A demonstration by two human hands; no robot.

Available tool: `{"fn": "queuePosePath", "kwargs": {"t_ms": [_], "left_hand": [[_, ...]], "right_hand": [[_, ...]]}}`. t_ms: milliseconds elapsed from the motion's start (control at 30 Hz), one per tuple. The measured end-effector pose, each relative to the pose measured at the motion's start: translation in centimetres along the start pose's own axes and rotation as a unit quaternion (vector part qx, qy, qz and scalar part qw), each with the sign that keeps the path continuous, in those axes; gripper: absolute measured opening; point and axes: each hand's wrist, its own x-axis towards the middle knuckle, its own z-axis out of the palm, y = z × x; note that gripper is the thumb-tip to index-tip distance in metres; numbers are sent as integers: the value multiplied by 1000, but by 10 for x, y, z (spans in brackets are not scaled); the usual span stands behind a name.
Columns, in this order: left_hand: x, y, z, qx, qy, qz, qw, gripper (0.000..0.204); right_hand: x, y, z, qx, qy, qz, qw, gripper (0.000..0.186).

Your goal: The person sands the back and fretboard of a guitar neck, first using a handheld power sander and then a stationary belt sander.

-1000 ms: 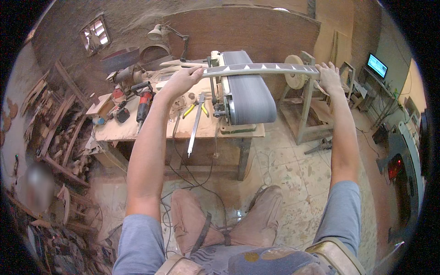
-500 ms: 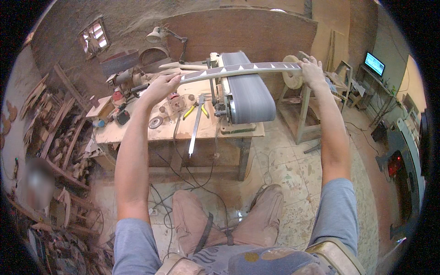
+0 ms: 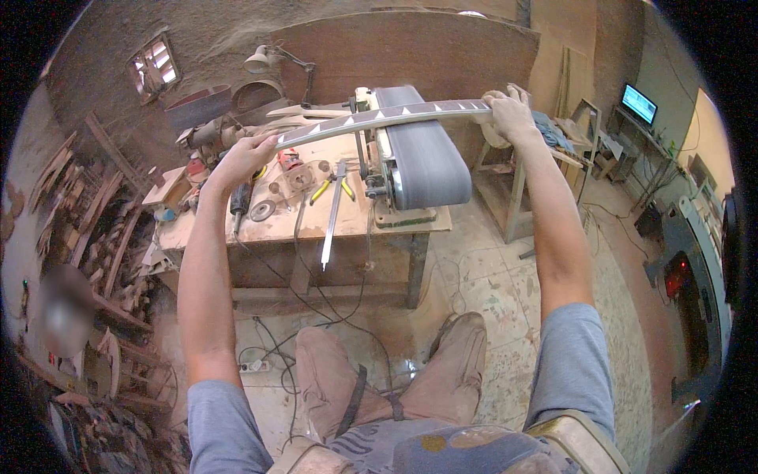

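Observation:
A guitar neck (image 3: 339,125) with a dark fretboard and pale triangular inlays stretches crosswise over a belt sander (image 3: 430,162). Its fretboard side faces up toward me, and the underside contact with the grey belt is hidden. My left hand (image 3: 243,160) is closed round the neck's left end, above the workbench. At the other end, beyond the sander's right side, my right hand (image 3: 512,118) grips the neck with its fingers over the top. The belt looks streaked, as if running.
On the workbench (image 3: 193,229) lie yellow-handled pliers (image 3: 322,189), a long metal bar (image 3: 332,221), a round disc (image 3: 263,210) and a red power tool (image 3: 290,160). Cables (image 3: 272,340) trail over the floor. A wooden stand (image 3: 513,197) is at the right; wood scraps (image 3: 87,205) fill the left.
Both hands have shifted left, sliding the guitar neck leftward across the sander. My grip at each end has stayed, and the view has moved slightly.

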Motion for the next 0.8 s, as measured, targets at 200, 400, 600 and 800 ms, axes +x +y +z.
{"fn": "queuePosePath", "kwargs": {"t_ms": [200, 400, 600, 800], "left_hand": [[7, -45, -16, -49, -4, 0, 999, 49], [0, -37, -20, -58, -13, 6, 998, 55], [-20, -27, -28, 113, 33, 49, 992, 59], [-11, -4, -43, 308, 113, 86, 941, 40]], "right_hand": [[1, -19, -13, 8, -1, -17, 1000, 43], [-3, -27, -12, 5, 2, -20, 1000, 42], [-4, -34, -9, -1, 60, -58, 996, 34], [-20, 10, -6, 144, 149, -135, 969, 37]]}}
